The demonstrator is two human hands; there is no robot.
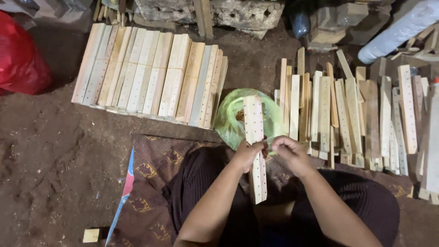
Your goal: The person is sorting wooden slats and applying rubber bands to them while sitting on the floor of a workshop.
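Here, far out to the left of the fingers, a red bag is lying on the dirt floor. Nearer, up and left of the fingers, a row of drilled slats is lying side by side, flat on the dirt. Below that row, a patterned cloth is spreading under the person's knees, and a small wood block is sitting just off its lower left corner.

The left hand is gripping a drilled slat, its fingers curling around the slat near the middle, thumb pressing on the near face. The slat is standing almost upright over the lap, its top end reaching above the fingers and across a green bag that is lying just beyond them.

The right hand is touching the slat's right edge, its fingertips pinching together there; what they are pinching is too small to tell.

Right of the fingers, a loose pile of slats is lying on the ground, and a white tube is lying far up to the right.
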